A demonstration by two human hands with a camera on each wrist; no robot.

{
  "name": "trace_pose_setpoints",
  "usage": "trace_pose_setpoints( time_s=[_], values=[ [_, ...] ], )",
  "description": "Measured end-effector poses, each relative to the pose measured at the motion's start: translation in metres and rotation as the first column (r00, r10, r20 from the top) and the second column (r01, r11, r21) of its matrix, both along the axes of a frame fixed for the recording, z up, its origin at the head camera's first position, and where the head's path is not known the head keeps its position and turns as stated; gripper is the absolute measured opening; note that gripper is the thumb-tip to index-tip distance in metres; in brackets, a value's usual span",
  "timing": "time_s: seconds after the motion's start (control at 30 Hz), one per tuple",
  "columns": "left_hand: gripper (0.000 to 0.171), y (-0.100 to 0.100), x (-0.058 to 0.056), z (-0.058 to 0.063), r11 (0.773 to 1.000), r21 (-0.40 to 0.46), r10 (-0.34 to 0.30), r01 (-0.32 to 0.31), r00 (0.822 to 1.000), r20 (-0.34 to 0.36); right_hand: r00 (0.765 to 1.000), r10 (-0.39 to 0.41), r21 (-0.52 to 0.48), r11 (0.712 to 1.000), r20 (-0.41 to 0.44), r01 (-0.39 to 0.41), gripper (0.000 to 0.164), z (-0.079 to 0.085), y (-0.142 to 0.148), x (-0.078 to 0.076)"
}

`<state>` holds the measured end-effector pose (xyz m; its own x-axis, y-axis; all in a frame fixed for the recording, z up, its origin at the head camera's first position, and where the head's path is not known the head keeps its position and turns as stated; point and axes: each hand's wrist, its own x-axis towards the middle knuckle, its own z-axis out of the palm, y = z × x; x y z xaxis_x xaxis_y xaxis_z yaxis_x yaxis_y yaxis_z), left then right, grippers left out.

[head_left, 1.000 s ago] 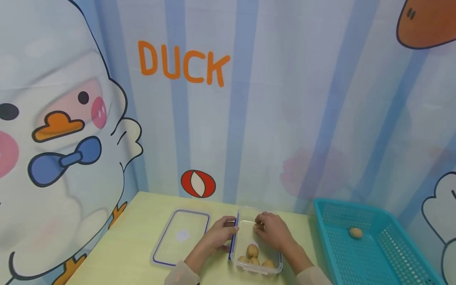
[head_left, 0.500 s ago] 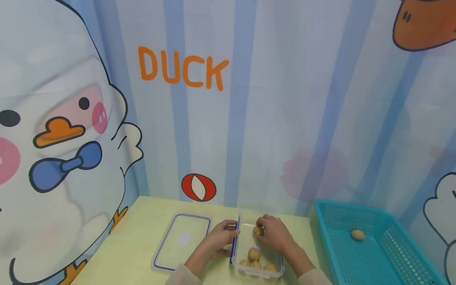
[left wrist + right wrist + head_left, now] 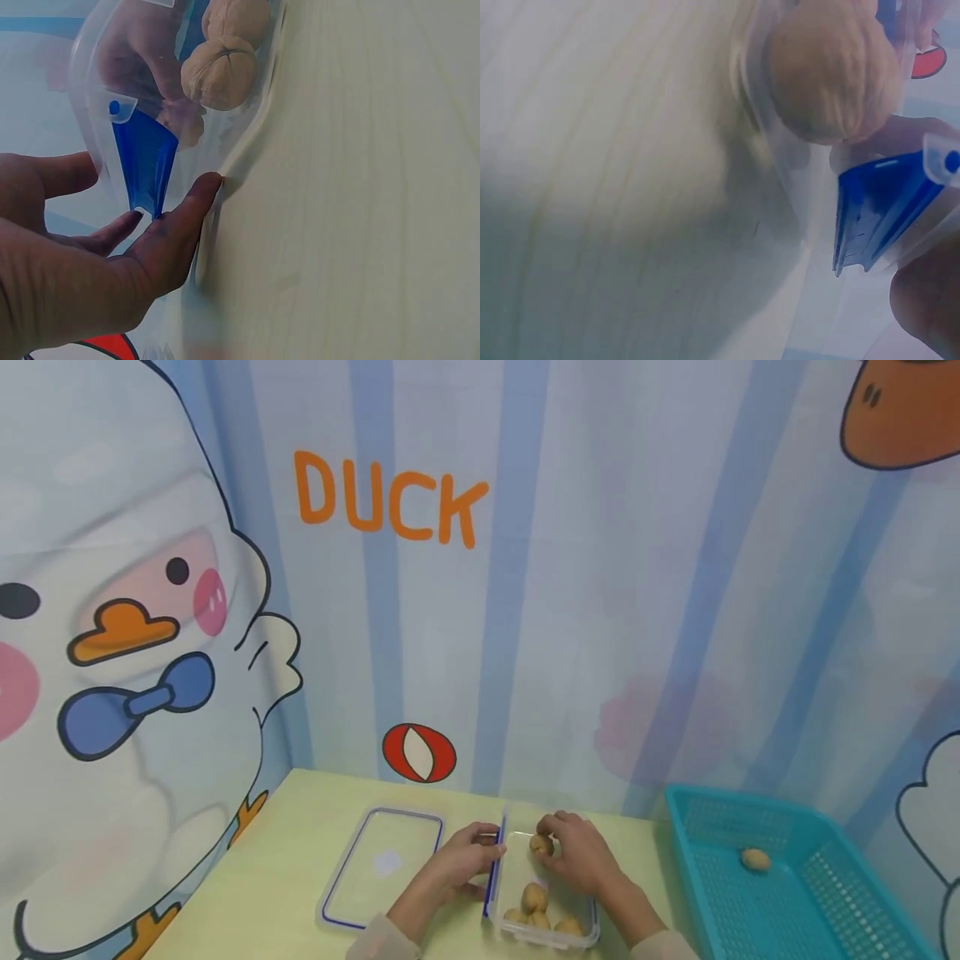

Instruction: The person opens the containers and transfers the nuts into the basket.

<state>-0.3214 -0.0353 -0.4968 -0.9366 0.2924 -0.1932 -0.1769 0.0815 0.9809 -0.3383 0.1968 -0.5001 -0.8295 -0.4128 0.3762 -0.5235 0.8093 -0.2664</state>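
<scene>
A clear lidless food container (image 3: 517, 868) with a blue side latch (image 3: 146, 154) stands before me. My left hand (image 3: 461, 862) grips its left side, fingers at the rim and down near the base. Inside at the far end, my right hand (image 3: 581, 852) pinches a walnut (image 3: 541, 844) with thumb and fingertips. Several more walnuts (image 3: 535, 897) sit together at the container's near end. Through the clear wall in the left wrist view, two walnuts (image 3: 219, 73) show large. The right wrist view has a walnut (image 3: 832, 71) close behind the plastic.
The container's lid (image 3: 382, 868), with a blue seal, lies flat to the left. A turquoise perforated basket (image 3: 787, 802) stands at the right with one walnut (image 3: 755, 860) in it. Behind the pale yellow table (image 3: 247, 860) hangs a printed duck curtain (image 3: 585, 568).
The walnut in my right hand has shifted slightly left and shows more between the fingers. My left hand keeps its place on the container. The head view has tilted a little.
</scene>
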Motion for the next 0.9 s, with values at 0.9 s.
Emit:
trace_pose_setpoints(
  time_s=[0.9],
  values=[
    [0.053, 0.0, 0.003, -0.001, 1.0, -0.012, 0.013, -0.013, 1.0, 0.012, 0.97, 0.237, -0.158, 0.961, 0.05, -0.227, 0.029, 0.151, 0.027, 0.063]
  ],
)
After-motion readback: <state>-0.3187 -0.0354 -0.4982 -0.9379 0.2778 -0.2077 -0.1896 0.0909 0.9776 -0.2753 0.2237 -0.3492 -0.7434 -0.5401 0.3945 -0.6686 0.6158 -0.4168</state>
